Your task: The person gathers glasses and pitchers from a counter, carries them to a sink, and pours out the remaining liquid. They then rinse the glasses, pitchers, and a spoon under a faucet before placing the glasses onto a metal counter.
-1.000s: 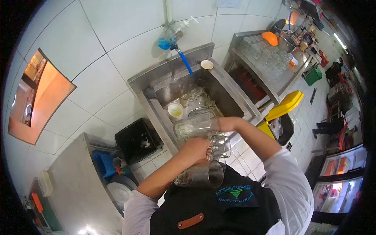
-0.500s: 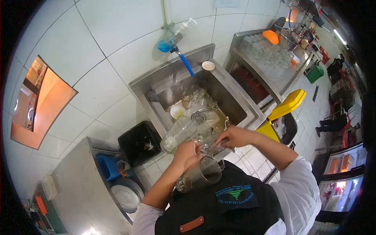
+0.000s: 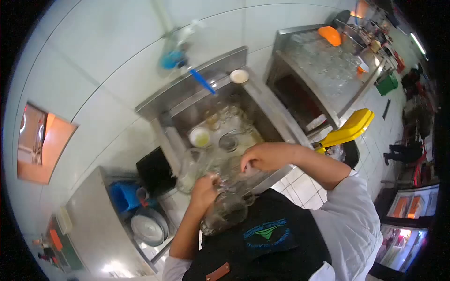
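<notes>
My left hand (image 3: pixel 204 189) is closed round the handles of clear glass jugs at the sink's front edge. One glass jug (image 3: pixel 227 213) tilts against my apron, and another glass jug (image 3: pixel 189 171) leans over the near left rim. Over the sink's front right part, my right hand (image 3: pixel 267 157) has its fingers curled down among the glassware; what they grip is hidden and blurred. Inside the metal sink (image 3: pixel 274 114) lie several glasses (image 3: pixel 229 112), a round glass rim (image 3: pixel 228 142) and a white bowl (image 3: pixel 200 137) with yellowish residue.
A white cup (image 3: pixel 239 76) stands on the sink's back right ledge, near a blue tap hose (image 3: pixel 204 82). To the right, a metal table (image 3: pixel 335 110) carries many glasses and an orange bowl (image 3: pixel 330 35). A yellow-lidded bin (image 3: pixel 349 129) and black tub (image 3: pixel 156 173) flank the sink.
The camera view has shifted and blurred slightly. My right hand has moved left and further over the sink. My left hand still grips the jugs.
</notes>
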Action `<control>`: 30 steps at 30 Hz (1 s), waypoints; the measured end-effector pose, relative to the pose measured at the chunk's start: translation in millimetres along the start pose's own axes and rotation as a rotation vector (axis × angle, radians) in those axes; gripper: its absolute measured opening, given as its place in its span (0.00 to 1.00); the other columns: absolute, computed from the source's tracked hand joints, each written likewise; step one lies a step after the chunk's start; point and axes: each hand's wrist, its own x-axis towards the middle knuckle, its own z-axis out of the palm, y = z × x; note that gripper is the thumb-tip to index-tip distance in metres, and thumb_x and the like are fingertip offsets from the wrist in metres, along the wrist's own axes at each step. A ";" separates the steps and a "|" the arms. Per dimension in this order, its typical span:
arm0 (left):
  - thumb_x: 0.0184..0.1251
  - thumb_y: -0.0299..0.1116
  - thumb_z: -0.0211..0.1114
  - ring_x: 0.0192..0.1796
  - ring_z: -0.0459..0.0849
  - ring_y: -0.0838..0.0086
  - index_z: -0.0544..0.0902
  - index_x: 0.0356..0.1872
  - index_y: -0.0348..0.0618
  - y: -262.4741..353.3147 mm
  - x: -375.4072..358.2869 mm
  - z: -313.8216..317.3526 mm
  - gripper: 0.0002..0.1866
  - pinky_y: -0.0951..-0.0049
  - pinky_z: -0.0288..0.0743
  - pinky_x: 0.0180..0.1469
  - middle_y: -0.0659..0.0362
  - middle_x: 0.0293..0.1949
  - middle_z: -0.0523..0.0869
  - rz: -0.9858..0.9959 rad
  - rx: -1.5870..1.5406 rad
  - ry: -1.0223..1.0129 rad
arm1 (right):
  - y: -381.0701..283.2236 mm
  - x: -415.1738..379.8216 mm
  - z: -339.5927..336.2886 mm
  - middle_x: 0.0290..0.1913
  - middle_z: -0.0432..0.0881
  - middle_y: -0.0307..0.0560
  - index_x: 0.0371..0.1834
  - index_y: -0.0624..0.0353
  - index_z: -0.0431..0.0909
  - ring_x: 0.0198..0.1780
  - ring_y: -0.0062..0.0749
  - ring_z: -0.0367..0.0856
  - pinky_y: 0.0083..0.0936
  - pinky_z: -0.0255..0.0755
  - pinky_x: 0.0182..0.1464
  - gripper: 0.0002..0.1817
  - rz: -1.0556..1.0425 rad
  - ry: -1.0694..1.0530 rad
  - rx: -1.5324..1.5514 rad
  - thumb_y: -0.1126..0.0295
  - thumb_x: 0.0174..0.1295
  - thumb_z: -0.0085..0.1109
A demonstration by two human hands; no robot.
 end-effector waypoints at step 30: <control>0.50 0.27 0.65 0.43 0.84 0.48 0.85 0.38 0.34 130.0 105.1 89.3 0.13 0.58 0.76 0.47 0.40 0.38 0.85 -0.465 0.096 0.213 | 96.0 26.1 53.4 0.37 0.80 0.57 0.39 0.66 0.74 0.39 0.47 0.79 0.38 0.72 0.45 0.09 -0.835 -0.765 -0.076 0.70 0.65 0.49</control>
